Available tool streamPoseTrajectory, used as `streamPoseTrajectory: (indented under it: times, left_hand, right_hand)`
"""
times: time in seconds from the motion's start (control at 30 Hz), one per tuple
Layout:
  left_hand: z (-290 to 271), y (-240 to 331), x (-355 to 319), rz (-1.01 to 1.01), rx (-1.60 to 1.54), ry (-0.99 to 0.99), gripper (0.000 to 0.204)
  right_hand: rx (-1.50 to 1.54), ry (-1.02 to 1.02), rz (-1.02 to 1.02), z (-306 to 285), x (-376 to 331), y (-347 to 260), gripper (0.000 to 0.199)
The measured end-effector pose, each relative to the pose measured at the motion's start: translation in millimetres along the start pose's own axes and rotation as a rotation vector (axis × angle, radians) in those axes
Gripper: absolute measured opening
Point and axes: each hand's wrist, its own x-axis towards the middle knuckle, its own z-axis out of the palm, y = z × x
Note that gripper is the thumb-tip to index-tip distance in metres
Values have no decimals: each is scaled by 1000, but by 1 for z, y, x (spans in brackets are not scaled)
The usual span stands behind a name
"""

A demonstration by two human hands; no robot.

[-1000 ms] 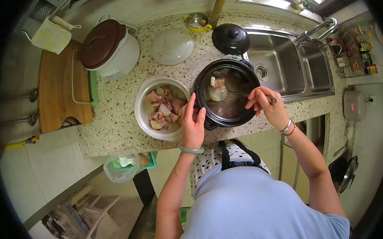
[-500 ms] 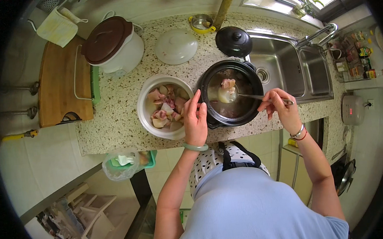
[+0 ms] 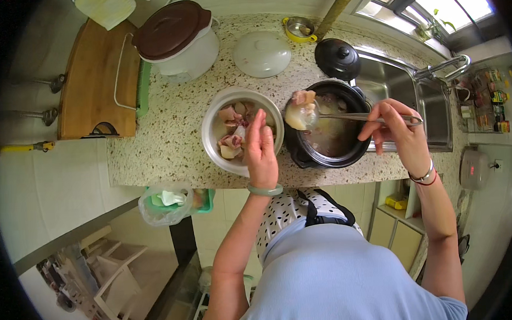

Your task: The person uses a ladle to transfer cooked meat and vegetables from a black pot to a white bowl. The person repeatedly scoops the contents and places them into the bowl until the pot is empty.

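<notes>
Speckled countertop point(image 3: 167, 130) seen from above, with a black pot point(image 3: 325, 161) as our reference. Nearest to us, at the pot's right side, the right hand point(image 3: 398, 130) pinches the handle of a metal ladle point(image 3: 346, 116) between thumb and fingers. We trace the ladle's long axis from right to left across the pot: its scoop lies leftward of those fingers, above the pot's left rim, loaded with a pinkish meat piece point(image 3: 303, 98) and a paler chunk point(image 3: 299, 118). Just left of the pot, the left hand point(image 3: 262, 154) has its fingers extended, gripping nothing; we note that it is nearer to the scoop than the right. Whether it touches the white bowl point(image 3: 209, 145), also left of the pot, we cannot tell. More meat point(image 3: 231, 145) lies in that bowl; the left hand stands partly between it and the scoop. Farther off, we find a steel sink point(image 3: 382, 84) right of the pot, a black lid point(image 3: 336, 59) behind it, a white lid point(image 3: 262, 54) behind and leftward, and, beyond the pot, a small yellow pan point(image 3: 299, 38).
</notes>
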Motion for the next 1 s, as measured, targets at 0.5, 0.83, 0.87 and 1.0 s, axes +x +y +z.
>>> streamPoseTrajectory:
  times: [0.5, 0.83, 0.87, 1.0]
  left_hand:
    - [-78, -13, -19, -176, 5, 244, 37]
    - [-87, -20, -19, -189, 11, 265, 38]
    - [-88, -21, -19, -188, 3, 265, 38]
    - [-90, -23, -19, -176, 4, 254, 37]
  right_hand:
    - [-368, -222, -244, 141, 57, 58, 20]
    - [-1065, -427, -828, 171, 34, 93, 15]
    - [-1083, -432, -851, 172, 33, 96, 15]
    - [-1086, -418, -878, 168, 28, 92, 19]
